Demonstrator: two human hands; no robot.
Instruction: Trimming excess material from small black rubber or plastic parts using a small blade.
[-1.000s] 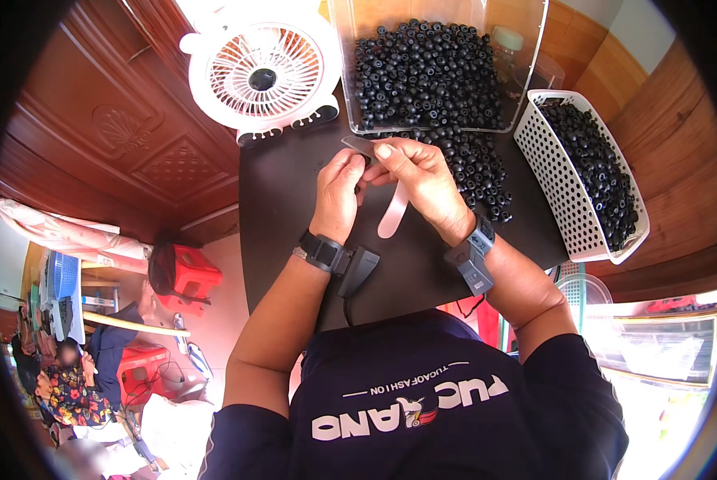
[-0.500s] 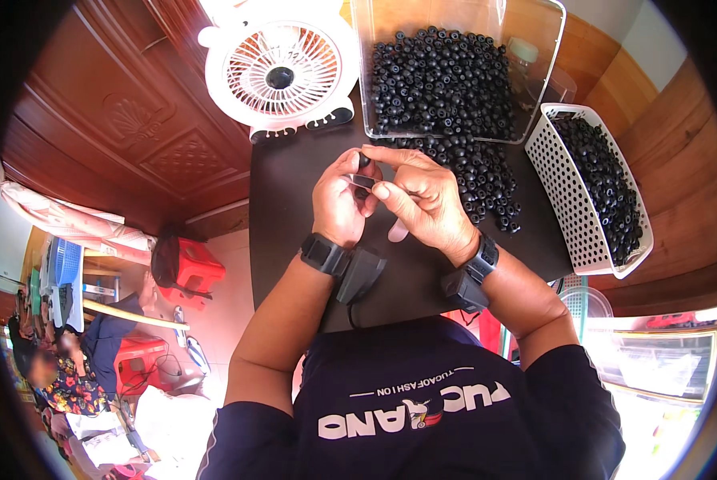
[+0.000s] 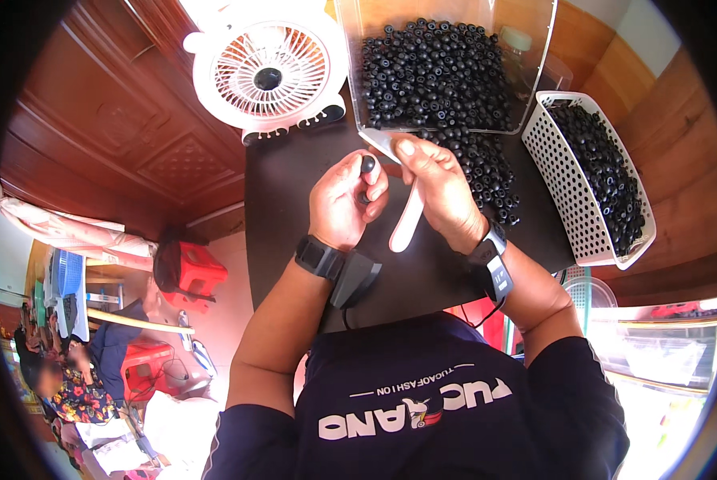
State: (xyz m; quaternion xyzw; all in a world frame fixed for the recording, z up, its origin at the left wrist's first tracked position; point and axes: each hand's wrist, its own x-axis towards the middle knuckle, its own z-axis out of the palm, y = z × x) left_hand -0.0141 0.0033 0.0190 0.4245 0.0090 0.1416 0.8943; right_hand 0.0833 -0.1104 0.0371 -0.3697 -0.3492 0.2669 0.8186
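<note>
My left hand [image 3: 338, 202] is closed, with a small round black piece [image 3: 367, 164] pinched at the thumb and forefinger. Another dark piece [image 3: 363, 198] shows under its curled fingers. Opposite it, my right hand [image 3: 448, 192] is wrapped round a small knife [image 3: 407, 221] with a pale pinkish handle. The handle hangs down below the fingers, while the bright blade points up and left, apart from the black piece. Just beyond my right hand, a heap of similar black pieces [image 3: 486, 164], some with a hole, lies on the dark table [image 3: 286, 192].
A clear plastic bin [image 3: 546, 48] full of black pieces opens onto the table at the back. Right of it stands a white perforated basket [image 3: 550, 176] of more pieces. A white fan [image 3: 268, 79] is at the back left. Another person [image 3: 78, 384] sits far left near red stools [image 3: 194, 268].
My right hand has drawn the knife away from the black piece and turned it, so the blade now points up. The left hand keeps its hold on the piece.
</note>
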